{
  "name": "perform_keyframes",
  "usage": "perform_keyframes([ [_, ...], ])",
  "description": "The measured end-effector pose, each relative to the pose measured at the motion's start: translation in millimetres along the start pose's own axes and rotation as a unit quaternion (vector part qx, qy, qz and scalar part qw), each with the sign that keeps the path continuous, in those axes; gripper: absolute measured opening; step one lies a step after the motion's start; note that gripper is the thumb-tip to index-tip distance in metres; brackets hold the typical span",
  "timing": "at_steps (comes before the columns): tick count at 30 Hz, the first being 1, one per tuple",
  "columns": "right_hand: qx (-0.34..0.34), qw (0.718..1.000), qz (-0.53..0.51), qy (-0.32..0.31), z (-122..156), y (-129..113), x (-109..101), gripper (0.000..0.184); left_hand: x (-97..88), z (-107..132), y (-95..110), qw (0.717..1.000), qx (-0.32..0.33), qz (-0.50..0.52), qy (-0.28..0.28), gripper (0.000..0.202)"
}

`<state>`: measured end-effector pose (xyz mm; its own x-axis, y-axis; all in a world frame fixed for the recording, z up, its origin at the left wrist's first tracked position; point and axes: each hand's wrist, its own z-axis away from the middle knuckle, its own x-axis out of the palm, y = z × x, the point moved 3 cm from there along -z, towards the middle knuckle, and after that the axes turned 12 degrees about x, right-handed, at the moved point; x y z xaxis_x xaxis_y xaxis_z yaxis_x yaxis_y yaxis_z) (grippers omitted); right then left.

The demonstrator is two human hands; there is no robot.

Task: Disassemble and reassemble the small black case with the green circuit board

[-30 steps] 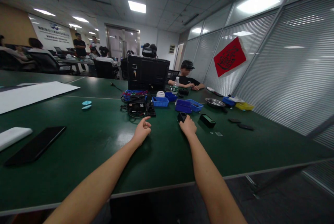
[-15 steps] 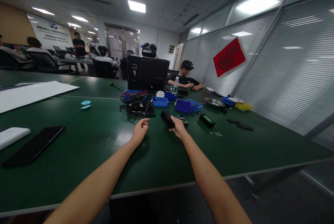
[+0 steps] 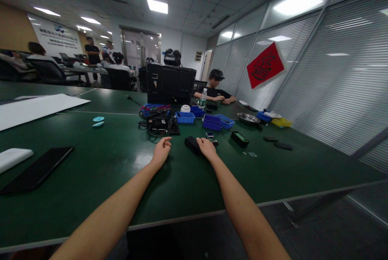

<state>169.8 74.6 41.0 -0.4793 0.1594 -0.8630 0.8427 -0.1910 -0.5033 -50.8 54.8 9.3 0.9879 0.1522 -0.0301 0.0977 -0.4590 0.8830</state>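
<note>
My right hand (image 3: 207,148) is closed on a small black box (image 3: 192,144) that rests on the green table (image 3: 182,179). Just behind the hand lies a small device with a lit screen (image 3: 210,136). My left hand (image 3: 161,150) rests on the table a little to the left, its fingers curled loosely with nothing visible in them. Another black box with a green face (image 3: 239,139) lies to the right of my right hand.
Blue bins (image 3: 216,122), a tangle of cables and black gear (image 3: 159,124), a black case (image 3: 170,84) and a metal bowl (image 3: 248,119) stand farther back. A black tablet (image 3: 38,169) lies at left. A person (image 3: 216,90) sits across the table.
My right hand picked up the black box from beside the small device, carried it left and lowered it to the table. My left hand's fingers curled in.
</note>
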Motion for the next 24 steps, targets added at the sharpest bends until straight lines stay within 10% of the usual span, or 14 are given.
perform_keyframes([
  [7,-0.062,0.998,0.019,0.01,10.0,-3.9,1.0,0.059,-4.8,-0.8,1.8,0.996,-0.003,-0.084,0.028,0.058],
  [16,0.002,0.996,-0.085,-0.035,-5.0,3.4,7.9,0.028,-5.2,-1.2,-1.9,0.991,0.018,-0.132,0.011,0.043],
  [24,0.04,0.978,-0.018,0.203,-3.7,20.8,-36.0,0.033,-5.9,-4.0,-12.4,0.988,0.016,-0.152,0.001,0.041],
])
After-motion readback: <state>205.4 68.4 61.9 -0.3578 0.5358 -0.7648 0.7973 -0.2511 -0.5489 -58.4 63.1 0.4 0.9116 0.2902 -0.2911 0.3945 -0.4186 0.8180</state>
